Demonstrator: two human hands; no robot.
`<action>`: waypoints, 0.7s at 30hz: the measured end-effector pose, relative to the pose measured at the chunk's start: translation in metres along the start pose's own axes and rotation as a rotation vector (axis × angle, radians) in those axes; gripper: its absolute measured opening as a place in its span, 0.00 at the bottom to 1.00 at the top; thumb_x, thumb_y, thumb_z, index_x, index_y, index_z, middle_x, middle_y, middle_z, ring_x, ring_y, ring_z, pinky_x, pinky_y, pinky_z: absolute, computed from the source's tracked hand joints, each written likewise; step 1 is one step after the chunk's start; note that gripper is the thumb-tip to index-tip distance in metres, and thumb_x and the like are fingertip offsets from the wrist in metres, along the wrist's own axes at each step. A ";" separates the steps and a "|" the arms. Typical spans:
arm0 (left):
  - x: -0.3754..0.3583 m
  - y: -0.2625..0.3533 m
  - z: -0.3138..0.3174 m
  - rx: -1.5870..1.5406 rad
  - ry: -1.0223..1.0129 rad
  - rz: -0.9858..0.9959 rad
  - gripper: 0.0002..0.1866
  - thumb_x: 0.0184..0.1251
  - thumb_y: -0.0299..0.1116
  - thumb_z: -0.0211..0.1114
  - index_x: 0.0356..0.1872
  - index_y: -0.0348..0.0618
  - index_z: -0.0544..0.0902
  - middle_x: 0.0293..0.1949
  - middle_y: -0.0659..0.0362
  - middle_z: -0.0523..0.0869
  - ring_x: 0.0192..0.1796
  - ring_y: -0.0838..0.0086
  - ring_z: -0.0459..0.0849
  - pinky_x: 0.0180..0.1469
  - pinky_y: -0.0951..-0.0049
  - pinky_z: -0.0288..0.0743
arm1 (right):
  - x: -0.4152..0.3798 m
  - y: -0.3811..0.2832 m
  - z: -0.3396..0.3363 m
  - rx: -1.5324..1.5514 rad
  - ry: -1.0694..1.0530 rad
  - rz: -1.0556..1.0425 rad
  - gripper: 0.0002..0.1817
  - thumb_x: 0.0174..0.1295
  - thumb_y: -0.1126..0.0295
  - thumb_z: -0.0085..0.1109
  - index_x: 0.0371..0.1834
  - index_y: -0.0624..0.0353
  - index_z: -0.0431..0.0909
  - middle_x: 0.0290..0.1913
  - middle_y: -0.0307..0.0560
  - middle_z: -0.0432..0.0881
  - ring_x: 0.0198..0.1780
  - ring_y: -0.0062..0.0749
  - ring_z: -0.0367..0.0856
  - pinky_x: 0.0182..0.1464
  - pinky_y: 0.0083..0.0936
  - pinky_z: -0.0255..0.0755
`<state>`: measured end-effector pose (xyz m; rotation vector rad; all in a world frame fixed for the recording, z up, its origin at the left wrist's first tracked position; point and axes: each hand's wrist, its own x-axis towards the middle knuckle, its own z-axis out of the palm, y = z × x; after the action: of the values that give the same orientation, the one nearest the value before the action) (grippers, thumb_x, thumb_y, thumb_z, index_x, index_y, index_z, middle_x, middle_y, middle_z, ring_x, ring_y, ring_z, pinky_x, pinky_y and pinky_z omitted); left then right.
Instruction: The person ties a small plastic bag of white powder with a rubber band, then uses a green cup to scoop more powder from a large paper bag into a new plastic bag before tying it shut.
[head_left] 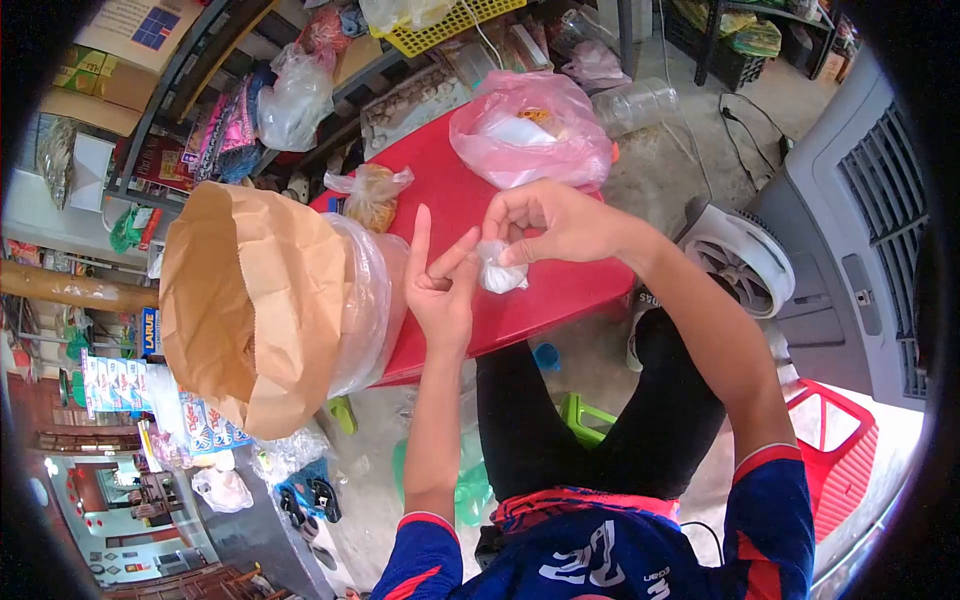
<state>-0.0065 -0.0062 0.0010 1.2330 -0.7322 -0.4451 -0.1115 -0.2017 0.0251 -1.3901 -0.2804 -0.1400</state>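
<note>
A small knotted plastic bag (503, 272) with something white inside is held between my two hands above the red table (445, 165). My right hand (560, 225) pinches its top with thumb and fingertips. My left hand (442, 290) holds the bag's left side, its index finger stretched out and the other fingers bent; the exact grip is partly hidden. To the left stands a large brown paper bag (290, 290) with its mouth open, inside a clear plastic bag (365, 300). A tied clear bag of yellowish-brown contents (372, 200) lies behind my left hand.
A pink plastic bag (480, 125) with items inside sits at the table's far end. On the right are a grey air cooler (850, 250) and a red plastic stool (835, 440). Crowded shelves (190, 90) line the back left. A green stool (585, 420) is between my legs.
</note>
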 end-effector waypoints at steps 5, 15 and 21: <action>-0.002 -0.010 0.006 0.009 0.072 -0.045 0.45 0.71 0.20 0.70 0.84 0.41 0.56 0.48 0.49 0.94 0.48 0.80 0.89 0.54 0.80 0.80 | 0.002 0.001 0.004 -0.025 -0.007 0.008 0.10 0.65 0.75 0.72 0.47 0.62 0.83 0.43 0.36 0.86 0.43 0.19 0.82 0.52 0.23 0.76; 0.006 -0.010 -0.009 0.143 -0.038 -0.082 0.48 0.65 0.25 0.78 0.84 0.45 0.60 0.44 0.48 0.95 0.45 0.81 0.89 0.48 0.80 0.81 | 0.002 0.016 0.013 -0.040 0.273 -0.043 0.06 0.69 0.77 0.64 0.42 0.63 0.76 0.38 0.38 0.85 0.38 0.23 0.85 0.39 0.27 0.81; 0.013 0.018 -0.001 0.558 -0.183 0.016 0.51 0.57 0.24 0.83 0.82 0.45 0.65 0.40 0.50 0.95 0.42 0.83 0.89 0.45 0.81 0.82 | -0.003 -0.005 0.022 -0.781 0.343 -0.101 0.09 0.66 0.77 0.65 0.45 0.62 0.76 0.30 0.44 0.82 0.32 0.30 0.84 0.35 0.28 0.75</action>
<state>0.0020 -0.0092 0.0214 1.7194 -1.0663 -0.3531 -0.1178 -0.1809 0.0328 -2.0863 0.0043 -0.6146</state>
